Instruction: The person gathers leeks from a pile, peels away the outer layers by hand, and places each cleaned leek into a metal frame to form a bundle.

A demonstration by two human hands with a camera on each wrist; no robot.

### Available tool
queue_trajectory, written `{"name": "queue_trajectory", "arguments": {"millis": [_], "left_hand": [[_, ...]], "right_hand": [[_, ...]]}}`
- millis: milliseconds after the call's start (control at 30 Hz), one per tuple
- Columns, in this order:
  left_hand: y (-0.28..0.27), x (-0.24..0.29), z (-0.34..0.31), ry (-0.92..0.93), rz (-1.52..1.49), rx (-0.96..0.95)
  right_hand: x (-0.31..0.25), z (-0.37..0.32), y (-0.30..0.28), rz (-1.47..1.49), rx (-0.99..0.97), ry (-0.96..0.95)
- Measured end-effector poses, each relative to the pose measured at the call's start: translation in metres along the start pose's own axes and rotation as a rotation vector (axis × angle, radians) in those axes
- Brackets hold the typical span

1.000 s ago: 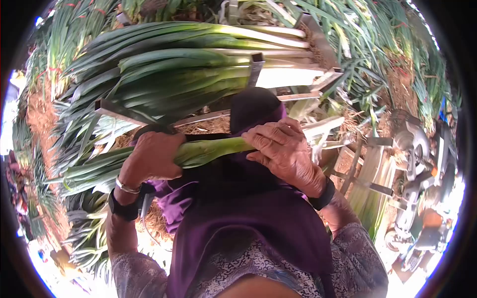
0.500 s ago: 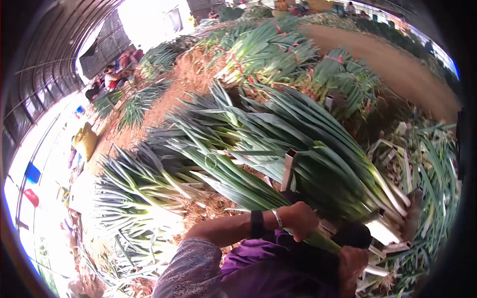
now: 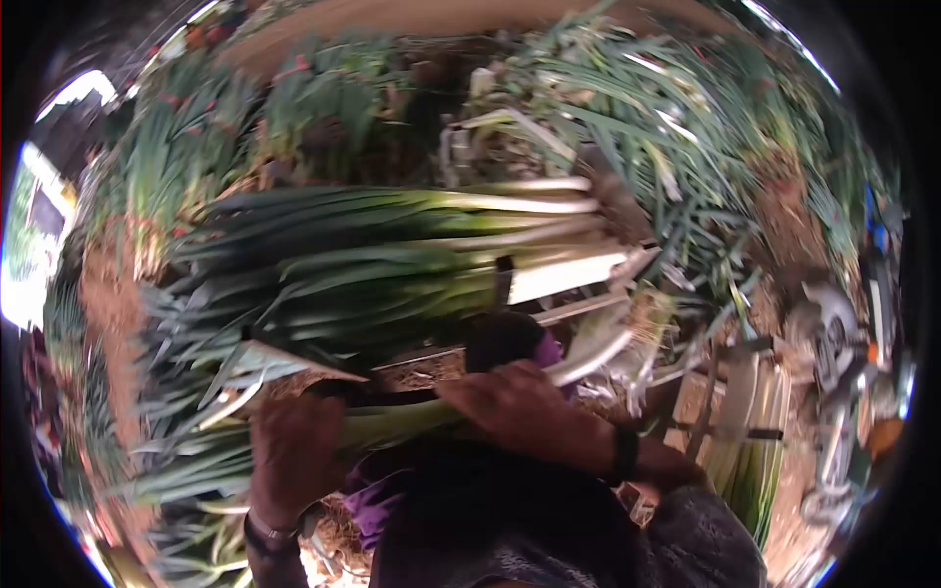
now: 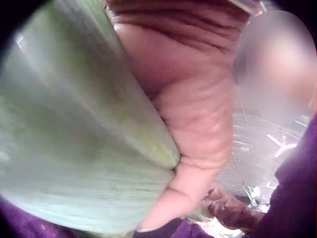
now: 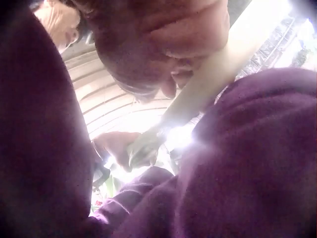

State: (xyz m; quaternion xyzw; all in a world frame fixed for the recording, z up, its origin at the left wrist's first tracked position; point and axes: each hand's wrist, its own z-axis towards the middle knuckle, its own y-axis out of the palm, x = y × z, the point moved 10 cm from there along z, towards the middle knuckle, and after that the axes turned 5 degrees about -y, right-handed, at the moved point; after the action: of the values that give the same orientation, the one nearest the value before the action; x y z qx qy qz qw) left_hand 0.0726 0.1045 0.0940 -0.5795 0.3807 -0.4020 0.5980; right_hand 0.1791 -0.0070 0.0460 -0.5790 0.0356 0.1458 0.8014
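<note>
Both hands hold one leek (image 3: pixel 392 425) lengthwise across the lap in the head view, its leaves to the left and its pale root end to the right. The left hand (image 3: pixel 299 456) grips the leafy part; in the left wrist view the thumb of this hand (image 4: pixel 188 124) lies against broad green leaves (image 4: pixel 74 134). Curled round the paler stem is the right hand (image 3: pixel 534 416). From the right wrist view, fingers of the right hand (image 5: pixel 163 49) wrap the whitish stem (image 5: pixel 213 84), with the left hand (image 5: pixel 116 148) farther along it.
A pile of leeks (image 3: pixel 392 235) lies in a metal-barred rack just beyond the hands. Loose leaves (image 3: pixel 637 108) are heaped at the back right. Another metal frame (image 3: pixel 730 431) with leeks stands at the right. Bundles with red ties (image 3: pixel 181 147) are at the back left.
The head view has swung from the left side of the shed back to the rack. Both hands still hold the leek, and the right hand's grip looks closer to the left hand than a second ago.
</note>
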Motion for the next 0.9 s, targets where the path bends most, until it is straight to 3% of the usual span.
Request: {"name": "queue_trajectory", "arguments": {"millis": [67, 100, 167, 233, 300, 400, 500, 633, 700, 767, 833, 900], "left_hand": [[-0.041, 0.004, 0.0, 0.031, 0.186, 0.252], [-0.051, 0.003, 0.004, -0.012, 0.32, 0.247], [-0.069, -0.005, 0.008, -0.101, 0.582, 0.292], [-0.103, -0.007, 0.006, -0.042, 0.75, 0.553], [-0.124, -0.029, 0.01, -0.147, 0.852, 0.527], [-0.152, -0.048, 0.036, -0.124, 0.992, 0.659], [-0.17, -0.063, 0.091, -0.102, 0.985, 0.622], [-0.109, -0.053, 0.18, -0.187, 0.991, 0.518], [-0.037, -0.029, 0.227, -0.072, 0.906, 0.451], [0.033, 0.001, 0.259, 0.217, 0.612, 0.485], [0.135, -0.022, 0.288, 0.22, 0.322, 0.195], [0.156, -0.014, 0.301, 0.158, 0.207, 0.072]], "right_hand": [[0.015, 0.023, 0.003, 0.122, -0.132, 0.075], [0.02, 0.035, 0.004, 0.191, -0.195, 0.095], [0.025, 0.054, -0.02, 0.12, 0.008, 0.028], [0.031, 0.073, -0.047, 0.081, 0.264, -0.031], [0.044, 0.083, -0.083, 0.087, 0.558, -0.097], [0.071, 0.112, -0.099, 0.032, 0.663, -0.098], [0.111, 0.135, -0.101, -0.089, 0.754, -0.051], [0.199, 0.127, -0.078, 0.015, 0.616, 0.109], [0.252, 0.104, -0.03, 0.014, 0.586, 0.214], [0.312, 0.069, 0.039, 0.126, 0.581, 0.19], [0.356, 0.021, 0.111, 0.129, 0.142, 0.452], [0.366, -0.003, 0.118, 0.191, 0.12, 0.424]]}}
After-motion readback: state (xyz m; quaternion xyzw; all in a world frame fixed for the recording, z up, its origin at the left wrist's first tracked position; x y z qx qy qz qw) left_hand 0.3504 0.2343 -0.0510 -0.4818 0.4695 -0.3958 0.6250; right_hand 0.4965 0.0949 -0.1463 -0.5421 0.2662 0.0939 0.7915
